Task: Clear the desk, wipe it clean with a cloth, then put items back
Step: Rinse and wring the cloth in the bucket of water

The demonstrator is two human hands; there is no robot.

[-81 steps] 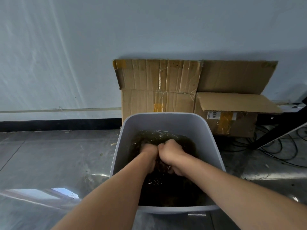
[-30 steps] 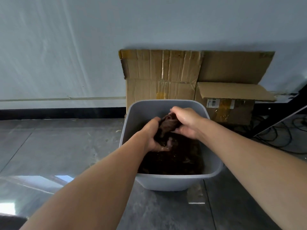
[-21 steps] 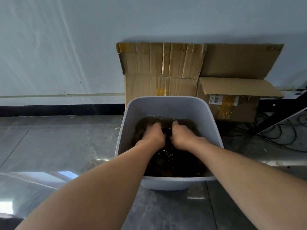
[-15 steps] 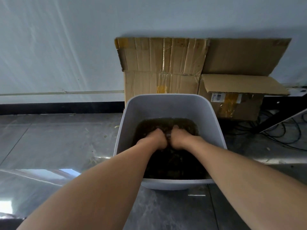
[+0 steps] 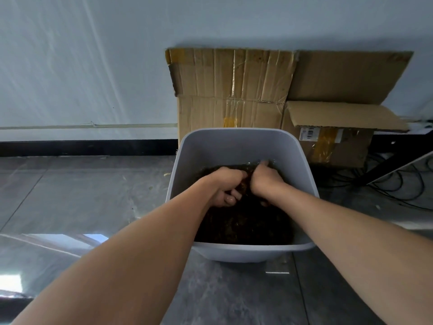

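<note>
A grey plastic bin point(image 5: 236, 146) stands on the floor in front of me, part filled with dark water. Both my hands are down inside it. My left hand point(image 5: 226, 185) has its fingers curled round a dark brown cloth point(image 5: 246, 184), which shows only as a wet bunch between the two hands. My right hand point(image 5: 266, 180) grips the same cloth from the right, knuckles close to the left hand. Most of the cloth is hidden under the murky water.
Flattened and folded cardboard boxes point(image 5: 234, 90) lean on the pale wall behind the bin. A smaller taped box point(image 5: 337, 137) sits to the right, with black cables point(image 5: 398, 184) and a dark desk leg on the floor beyond it. Grey floor tiles spread left.
One second ago both hands held the cloth up above the water; they pushed it down into the bin and now knead it at the surface, the left hand turned palm up.
</note>
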